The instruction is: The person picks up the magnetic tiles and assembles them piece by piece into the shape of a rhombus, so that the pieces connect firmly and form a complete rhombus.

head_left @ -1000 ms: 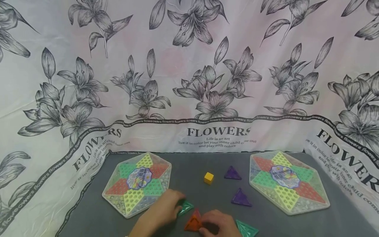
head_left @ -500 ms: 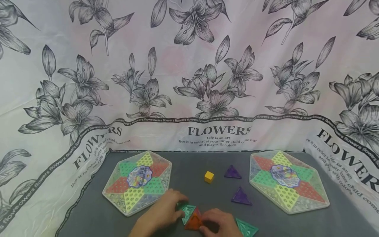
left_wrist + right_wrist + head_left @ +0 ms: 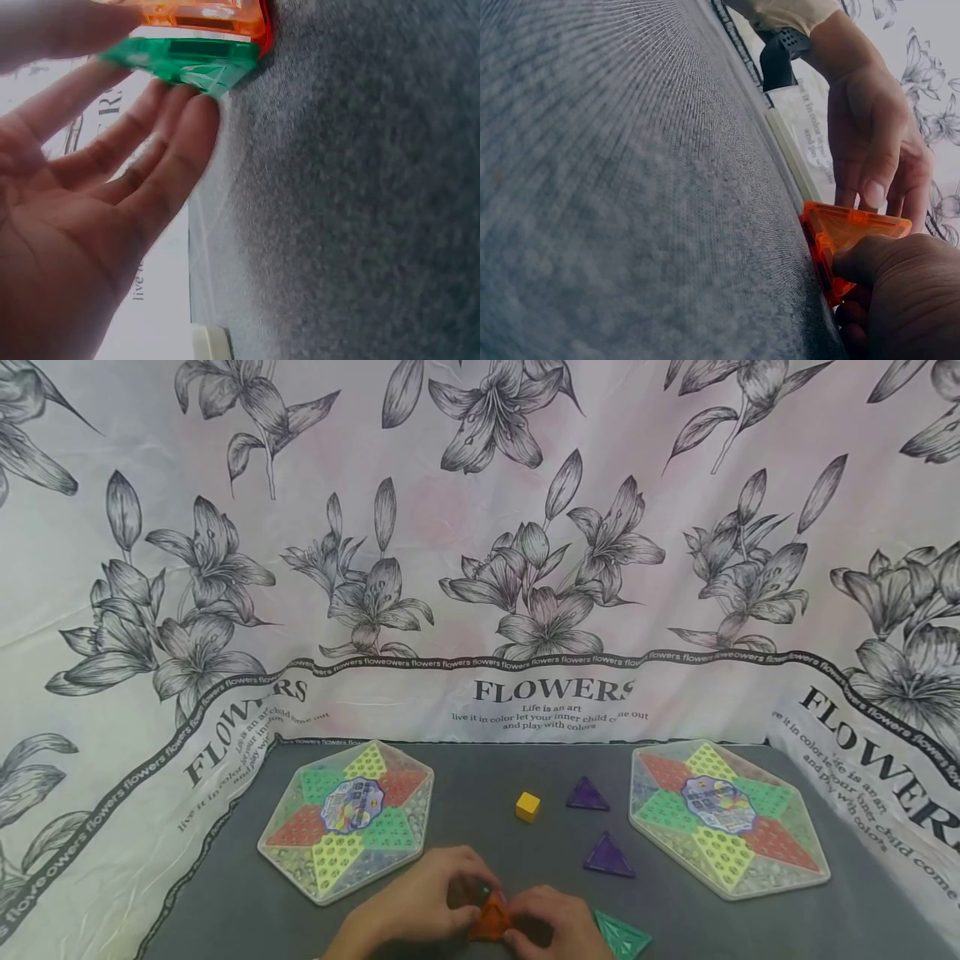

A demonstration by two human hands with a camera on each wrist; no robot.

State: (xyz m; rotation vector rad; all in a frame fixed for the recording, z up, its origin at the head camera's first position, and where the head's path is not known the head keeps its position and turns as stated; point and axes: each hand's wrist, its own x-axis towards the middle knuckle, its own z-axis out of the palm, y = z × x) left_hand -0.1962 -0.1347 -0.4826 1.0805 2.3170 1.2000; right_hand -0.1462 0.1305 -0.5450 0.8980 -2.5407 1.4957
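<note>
Orange triangle (image 3: pixel 489 928) | in right grip (image 3: pixel 558 920) | green triangle (image 3: pixel 199 61) | in left grip (image 3: pixel 429 893)

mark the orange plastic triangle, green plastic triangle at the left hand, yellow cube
Orange plastic triangle (image 3: pixel 490 929), head view, middle of its visible face.
Green plastic triangle (image 3: pixel 199 62), left wrist view, middle of its visible part.
Yellow cube (image 3: pixel 528 807), head view, middle of its visible faces.

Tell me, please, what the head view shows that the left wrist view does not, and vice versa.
Only the head view: a yellow cube, two purple triangles, a loose green triangle, the person's right grip.
Only the left wrist view: the palm side of the left grip and the long edge of the green tile it pinches.
Both: left grip, orange piece, grey tabletop, printed cloth and that tile, a mere sliver from the head.
</note>
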